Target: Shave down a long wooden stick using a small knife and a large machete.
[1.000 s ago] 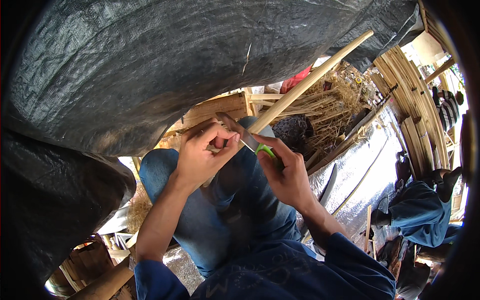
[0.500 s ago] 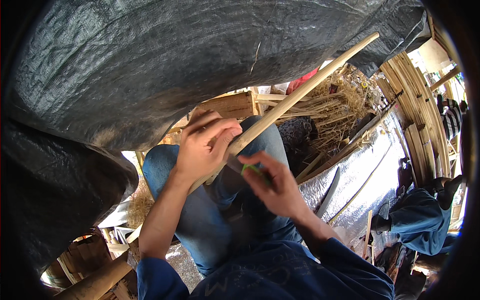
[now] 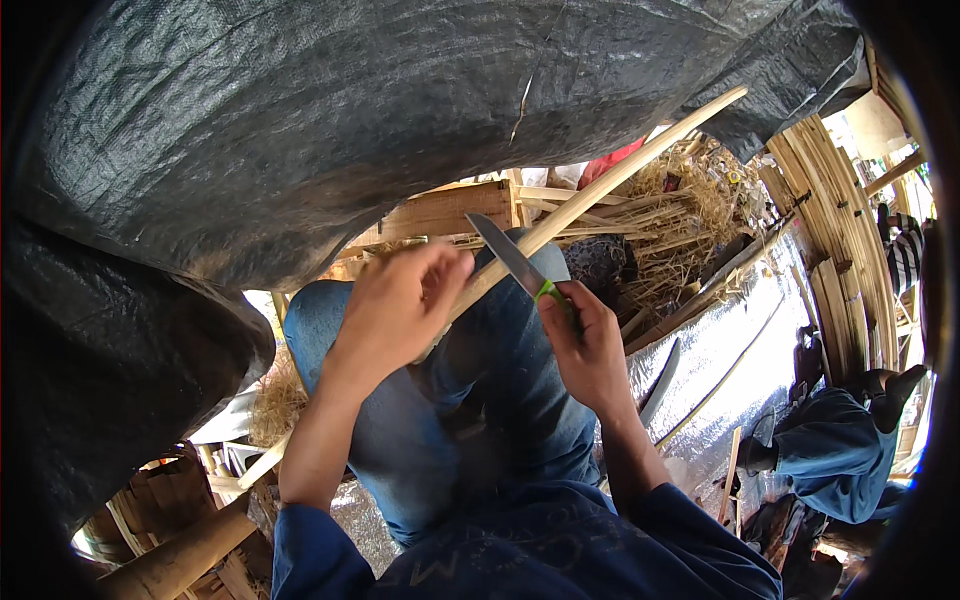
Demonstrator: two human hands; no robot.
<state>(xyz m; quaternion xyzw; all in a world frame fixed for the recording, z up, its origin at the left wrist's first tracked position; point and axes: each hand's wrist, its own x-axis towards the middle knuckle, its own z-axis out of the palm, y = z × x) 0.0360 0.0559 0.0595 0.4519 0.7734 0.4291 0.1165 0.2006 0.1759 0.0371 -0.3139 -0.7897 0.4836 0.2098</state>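
A broad black tarp [image 3: 330, 130] spreads over the far left, and the person's jeans-clad legs [image 3: 500, 410] fill the near middle. Across them slants the long pale wooden stick [image 3: 610, 183], running from beside the left hand, near the middle, to a free tip at the far right in front of the tarp. It looks slim and dry, so it should be light for its length and stiff, with perhaps a little spring toward the narrower-looking far tip; its smooth surface could slide or roll in a loose hold. The best place to take hold seems to be the near stretch above the legs, on the left side of the blade and clear of its edge, since the long far part would swing if held only lightly. The left hand [image 3: 395, 300] is blurred, its fingers partly curled over the near end's left side; whether it grips the stick or merely hovers against it cannot be told. The right hand [image 3: 588, 345], to the right of the stick, is closed firmly around the green handle of a knife [image 3: 505, 250], whose blade points far left and crosses above the wood; whether the steel touches it is unclear.
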